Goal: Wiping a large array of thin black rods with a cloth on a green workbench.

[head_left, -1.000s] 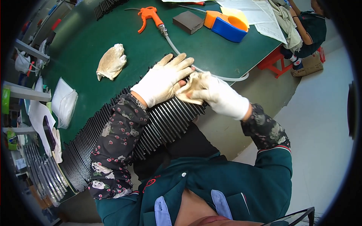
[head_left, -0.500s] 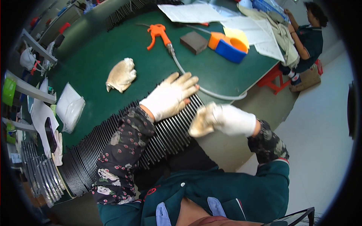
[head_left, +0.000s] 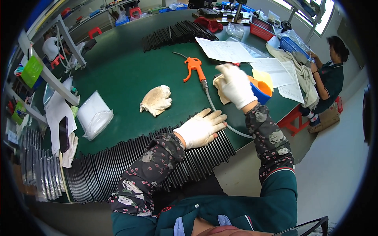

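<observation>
My left hand (head_left: 202, 129), in a white work glove, lies flat with fingers spread on the right end of a long row of thin black rods (head_left: 130, 161). The rods lie side by side along the near edge of the green table. My right hand (head_left: 237, 85), also gloved and a little blurred, is over the table beside an orange and blue tape dispenser-like holder (head_left: 260, 91). Its fingers are bent round a crumpled beige cloth (head_left: 221, 90), part of which hangs below them. A dark block under that hand is mostly hidden.
An orange air blow gun (head_left: 195, 70) with a pale hose lies ahead. A soiled glove (head_left: 156, 100) rests to its left. Papers (head_left: 226, 50) and more black rods (head_left: 177, 34) lie farther back. A plastic-wrapped packet (head_left: 94, 114) sits left. Another person (head_left: 332, 74) sits at right.
My right hand has moved from the row's right end forward over the table, taking the cloth along. My left hand stays flat on the rods. The view has tilted up, showing more background.
</observation>
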A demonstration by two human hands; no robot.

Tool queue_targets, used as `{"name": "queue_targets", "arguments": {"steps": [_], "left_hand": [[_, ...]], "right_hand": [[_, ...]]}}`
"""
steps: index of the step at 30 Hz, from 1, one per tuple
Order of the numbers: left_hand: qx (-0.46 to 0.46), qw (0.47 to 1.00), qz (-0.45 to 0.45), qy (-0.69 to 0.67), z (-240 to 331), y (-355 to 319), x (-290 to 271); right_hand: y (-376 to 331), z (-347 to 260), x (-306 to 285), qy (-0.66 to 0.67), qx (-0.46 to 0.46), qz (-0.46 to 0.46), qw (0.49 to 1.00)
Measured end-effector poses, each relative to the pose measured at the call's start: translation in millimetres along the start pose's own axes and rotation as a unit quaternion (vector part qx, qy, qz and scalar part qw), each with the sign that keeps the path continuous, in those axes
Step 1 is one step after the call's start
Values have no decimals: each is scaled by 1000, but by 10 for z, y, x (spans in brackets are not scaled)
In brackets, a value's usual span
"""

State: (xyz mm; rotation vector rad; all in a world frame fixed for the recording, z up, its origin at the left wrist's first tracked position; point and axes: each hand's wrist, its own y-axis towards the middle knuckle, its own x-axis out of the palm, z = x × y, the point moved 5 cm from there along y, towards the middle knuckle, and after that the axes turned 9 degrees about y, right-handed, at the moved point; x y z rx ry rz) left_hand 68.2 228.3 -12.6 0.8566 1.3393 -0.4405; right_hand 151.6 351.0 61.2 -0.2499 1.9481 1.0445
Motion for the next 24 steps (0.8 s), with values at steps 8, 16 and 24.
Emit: {"name": "queue_targets", "arguments": {"steps": [8,16,24], "left_hand": [[-25,1000,1,-6,-28,25,14],[6,998,58,21,27,-1,-80],[2,975,218,-47,31,-76,-449]], "right_hand": [[470,187,1139,-73,209,-194,956],[689,195,701,136,308,-158,928],[-141,11,-549,496,298,-45,815]]}}
